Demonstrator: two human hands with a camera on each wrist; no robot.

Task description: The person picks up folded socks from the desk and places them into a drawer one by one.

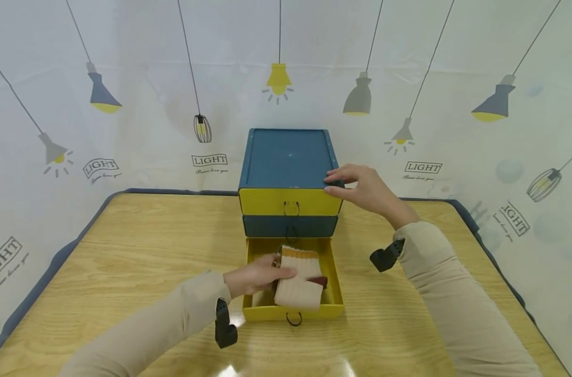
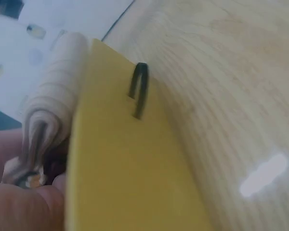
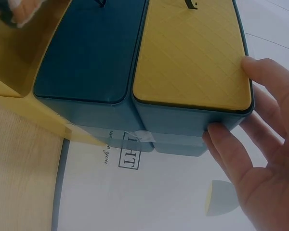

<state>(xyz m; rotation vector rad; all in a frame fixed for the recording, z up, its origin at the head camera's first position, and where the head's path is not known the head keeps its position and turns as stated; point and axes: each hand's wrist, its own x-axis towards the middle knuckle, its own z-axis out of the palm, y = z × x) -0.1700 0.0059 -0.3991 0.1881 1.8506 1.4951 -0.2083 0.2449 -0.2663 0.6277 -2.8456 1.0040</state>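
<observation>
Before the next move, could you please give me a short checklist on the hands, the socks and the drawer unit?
1. Bottom drawer pulled fully open: ok.
2. Left hand grips the folded socks: ok.
3. Socks lie flat inside the drawer: not ok, one end rests over the front wall.
4. Right hand steadies the drawer unit at its top right corner: ok.
5. Upper two drawers closed: ok.
6. Room under the socks: cannot tell.

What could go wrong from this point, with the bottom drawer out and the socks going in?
The folded socks stand above the rim of the open yellow drawer, so they may catch on the blue drawer above when it is pushed in. The left hand lies inside the drawer and could get pinched. The right hand touches only the cabinet's top corner, so the cabinet may slide.
</observation>
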